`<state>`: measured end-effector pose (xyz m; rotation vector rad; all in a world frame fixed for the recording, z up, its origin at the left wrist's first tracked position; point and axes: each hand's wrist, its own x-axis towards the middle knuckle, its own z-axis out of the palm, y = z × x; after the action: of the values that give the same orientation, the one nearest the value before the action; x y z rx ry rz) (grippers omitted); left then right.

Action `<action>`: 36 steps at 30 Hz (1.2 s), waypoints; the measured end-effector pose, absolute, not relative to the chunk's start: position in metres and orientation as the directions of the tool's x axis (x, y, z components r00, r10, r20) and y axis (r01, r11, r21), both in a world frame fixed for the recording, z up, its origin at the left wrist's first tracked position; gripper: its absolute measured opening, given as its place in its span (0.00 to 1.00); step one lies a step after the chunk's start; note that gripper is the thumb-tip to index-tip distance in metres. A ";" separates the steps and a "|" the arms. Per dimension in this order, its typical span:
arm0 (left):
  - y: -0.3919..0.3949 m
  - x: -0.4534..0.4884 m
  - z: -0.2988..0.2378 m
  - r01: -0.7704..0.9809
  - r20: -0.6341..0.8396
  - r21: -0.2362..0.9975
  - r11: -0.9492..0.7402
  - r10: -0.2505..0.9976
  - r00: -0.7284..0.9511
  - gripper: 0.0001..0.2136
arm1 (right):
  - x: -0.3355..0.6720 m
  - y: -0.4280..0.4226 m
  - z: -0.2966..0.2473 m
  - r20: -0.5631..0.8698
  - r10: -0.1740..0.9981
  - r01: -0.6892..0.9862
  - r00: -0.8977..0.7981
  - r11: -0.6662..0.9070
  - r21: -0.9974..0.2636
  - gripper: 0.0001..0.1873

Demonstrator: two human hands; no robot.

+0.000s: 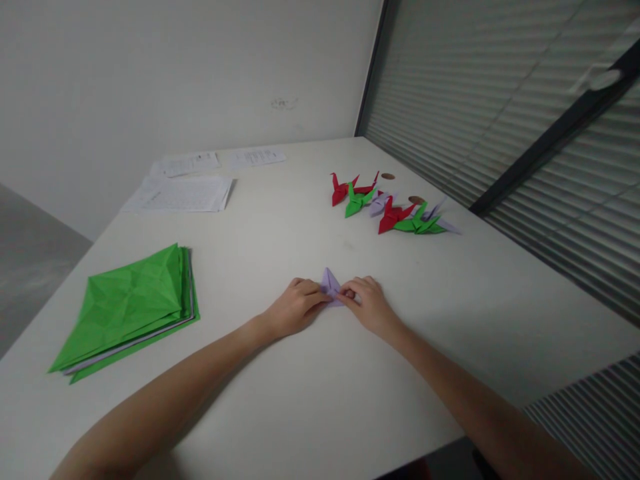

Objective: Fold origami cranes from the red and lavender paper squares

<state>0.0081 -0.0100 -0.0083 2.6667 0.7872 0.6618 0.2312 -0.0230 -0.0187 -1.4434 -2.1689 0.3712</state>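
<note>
A small piece of folded purple origami paper [329, 283] lies on the white table [280, 387], its pointed tip facing away from me. My left hand [300, 305] grips its left side, fingers closed and pressed down at the edge. On the other side my right hand [367, 301] pinches the paper's right edge between thumb and fingertips. The fingers cover the lower part of both side edges.
To the left lies a stack of creased green paper sheets [130, 293] with a purple one among them. Several red, green and purple paper cranes [393, 217] stand at the right. Printed papers [185, 193] lie at the back left. Window blinds [450, 100] border the right side.
</note>
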 end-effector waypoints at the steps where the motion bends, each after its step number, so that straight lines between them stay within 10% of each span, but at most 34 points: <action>1: -0.009 0.007 -0.009 0.436 0.345 0.395 -0.808 0.571 0.745 0.11 | 0.231 -0.023 -0.019 0.257 0.916 0.786 -0.308 0.397 -0.474 0.10; 36: -0.005 -0.012 0.003 0.319 0.266 0.219 -0.922 0.371 0.890 0.19 | 0.246 -0.019 -0.021 0.257 0.956 0.894 -0.140 0.233 -0.382 0.12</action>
<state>-0.0118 -0.0053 0.0027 2.8879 0.5306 0.4565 0.2462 -0.0194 -0.0205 -1.6959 -2.0722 0.1880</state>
